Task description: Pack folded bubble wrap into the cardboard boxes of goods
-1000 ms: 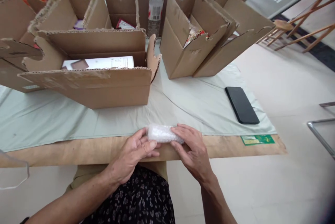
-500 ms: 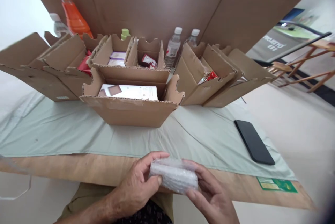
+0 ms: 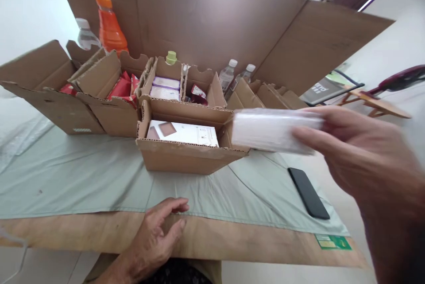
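My right hand (image 3: pixel 352 146) is raised on the right, its thumb and fingers closed on one end of a bubble-wrapped package (image 3: pixel 272 130). The package is whitish, flat and blurred by motion; what lies inside the wrap cannot be made out. Its left end overlaps the right side of the front cardboard box (image 3: pixel 179 157) in view. Inside that box stands a white printed carton (image 3: pixel 186 133). My left hand (image 3: pixel 156 231) rests low near the table's front edge, thumb and fingers apart, with nothing in it.
Several open cardboard boxes (image 3: pixel 109 118) stand behind, some holding red packets (image 3: pixel 124 87). An orange bottle (image 3: pixel 111 29) and clear bottles (image 3: pixel 227 75) stand against a tall cardboard panel (image 3: pixel 199 18). A black phone (image 3: pixel 308 193) and a green card (image 3: pixel 332 242) lie at right.
My left hand has let go of the bubble-wrapped package and moved slightly left. My right hand has lifted the package up and to the right. The view has shifted too.
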